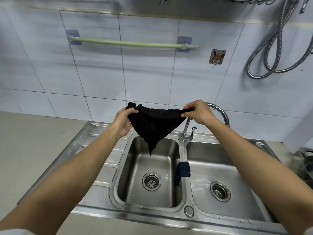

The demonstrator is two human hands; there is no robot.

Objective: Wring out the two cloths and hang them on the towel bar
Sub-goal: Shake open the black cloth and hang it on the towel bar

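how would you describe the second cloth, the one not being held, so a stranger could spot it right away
Start at the steel double sink and find the ridge dividing its two basins, in line with the faucet. The small dark cloth is draped over that ridge, bunched and hanging into the left basin. Unlike the black cloth spread between both hands, nothing touches it.

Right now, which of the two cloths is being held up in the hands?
The black cloth, stretched between the left hand and right hand above the sink. The dark blue cloth lies draped over the divider between basins, untouched.
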